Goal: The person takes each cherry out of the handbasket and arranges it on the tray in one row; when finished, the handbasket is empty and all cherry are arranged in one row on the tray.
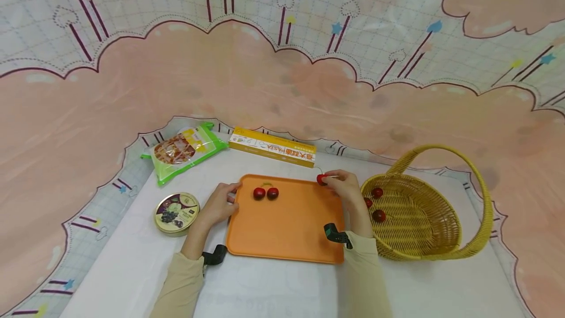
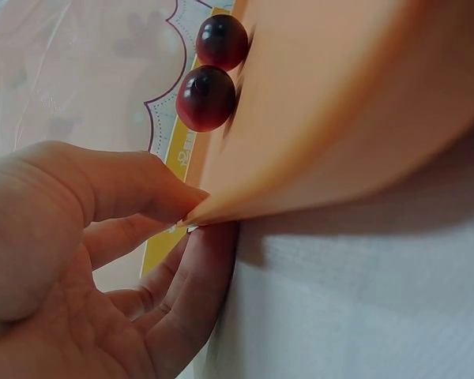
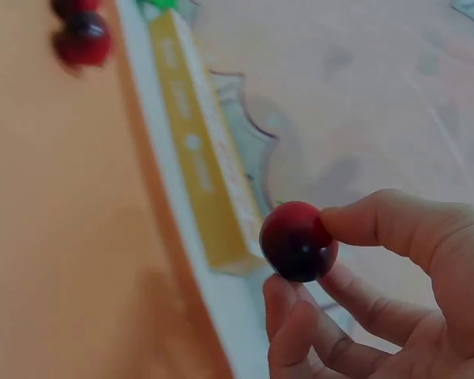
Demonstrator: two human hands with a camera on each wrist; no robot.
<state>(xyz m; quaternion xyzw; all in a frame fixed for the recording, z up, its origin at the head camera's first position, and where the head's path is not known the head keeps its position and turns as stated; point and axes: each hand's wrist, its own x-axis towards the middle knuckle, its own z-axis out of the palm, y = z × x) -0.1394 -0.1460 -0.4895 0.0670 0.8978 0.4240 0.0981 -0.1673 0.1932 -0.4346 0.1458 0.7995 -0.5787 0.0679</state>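
left hand (image 2: 79, 260) pinches orange tray (image 2: 340, 103) corner; right hand (image 3: 387, 308) fingertips pinch a cherry (image 3: 298, 241), raised

A tray (image 1: 287, 229) is lying at the centre of the counter (image 1: 273, 288), with two cherries (image 1: 266, 193) sitting side by side on its far half. A pasta box (image 1: 273, 147) is lying just behind the tray, a snack packet (image 1: 183, 150) to the box's left and a round tin (image 1: 176, 213) in front of that packet, left of the tray. A basket (image 1: 423, 239) is standing to the tray's right, three cherries (image 1: 375, 205) resting inside it.
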